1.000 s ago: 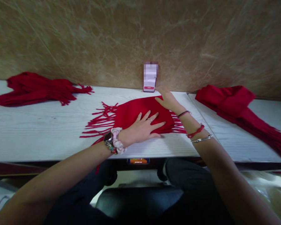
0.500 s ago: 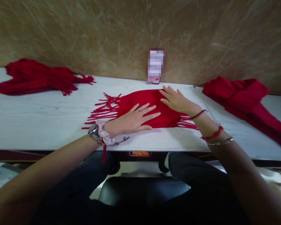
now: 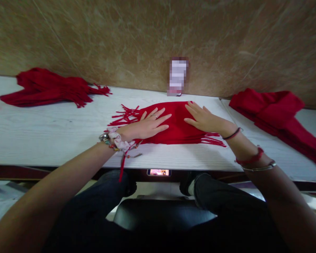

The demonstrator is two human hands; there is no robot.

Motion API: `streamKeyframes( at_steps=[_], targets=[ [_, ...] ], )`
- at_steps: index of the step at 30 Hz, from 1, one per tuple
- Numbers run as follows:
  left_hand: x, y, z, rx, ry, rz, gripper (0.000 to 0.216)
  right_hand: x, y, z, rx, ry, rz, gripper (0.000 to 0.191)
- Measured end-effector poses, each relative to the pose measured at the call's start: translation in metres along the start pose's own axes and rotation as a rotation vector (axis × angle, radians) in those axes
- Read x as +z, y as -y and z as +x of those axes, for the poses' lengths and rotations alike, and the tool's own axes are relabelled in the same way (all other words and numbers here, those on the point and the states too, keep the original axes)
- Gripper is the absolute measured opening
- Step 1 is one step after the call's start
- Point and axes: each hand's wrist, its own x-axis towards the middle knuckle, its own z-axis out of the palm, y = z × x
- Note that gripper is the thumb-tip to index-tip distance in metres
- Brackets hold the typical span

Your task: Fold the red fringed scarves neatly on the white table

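A red fringed scarf (image 3: 176, 126) lies folded flat on the white wood-grain table (image 3: 55, 140), its tassels spreading to the left and right. My left hand (image 3: 147, 125) rests open on the scarf's left half, fingers spread, a ring on one finger. On the right half lies my right hand (image 3: 204, 119), also open with the fingers stretched. Neither hand grips the cloth. Part of the left fringe is hidden behind my left hand and wrist.
Another red scarf (image 3: 52, 88) lies bunched at the back left, and a third red scarf (image 3: 268, 109) lies loosely folded at the right. A blurred-out phone-like object (image 3: 177, 77) leans on the marbled wall (image 3: 121, 38). Below the table edge, a lit screen (image 3: 159, 172) shows.
My left hand has slid a little toward the left fringe and away from the near edge. My right hand has shifted slightly toward the right end. The view has moved a little.
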Motion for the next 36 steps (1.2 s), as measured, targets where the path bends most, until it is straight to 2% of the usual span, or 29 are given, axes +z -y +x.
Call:
streamKeyframes(
  at_steps=[3,5,11,17,19,22,26,29,32,36],
  targets=[
    [-0.003,0.001,0.015,-0.067,-0.126,0.032,0.054,0.006,0.016,-0.003,-0.064,-0.008,-0.016,0.07],
    [-0.001,0.003,0.027,-0.096,-0.154,0.034,0.055,0.014,0.02,-0.003,-0.086,-0.011,-0.021,0.07],
    [0.012,0.031,0.049,-0.063,0.016,-0.014,0.064,0.023,0.011,-0.002,-0.1,0.05,-0.021,0.065],
    [0.01,0.06,0.039,-0.159,-0.002,0.009,0.065,0.006,0.0,-0.006,-0.001,0.12,-0.019,0.068],
    [0.01,0.06,0.036,-0.165,-0.018,0.03,0.064,-0.001,0.003,-0.004,0.037,0.07,-0.017,0.071],
    [0.008,0.055,0.034,-0.191,-0.039,0.049,0.063,-0.01,0.015,0.007,-0.001,-0.056,-0.005,0.072],
    [0.008,0.051,0.034,-0.126,-0.086,0.096,0.063,-0.004,0.03,0.032,-0.062,-0.155,0.021,0.074],
    [0.01,0.056,0.034,-0.066,-0.071,0.081,0.063,0.012,0.031,0.046,-0.041,-0.12,0.037,0.072],
    [0.011,0.057,0.033,-0.078,-0.031,0.053,0.064,0.024,0.025,0.05,-0.029,-0.067,0.033,0.069],
    [0.011,0.047,0.027,-0.111,0.02,0.06,0.069,0.025,0.015,0.045,-0.07,-0.036,0.018,0.069]
  ],
)
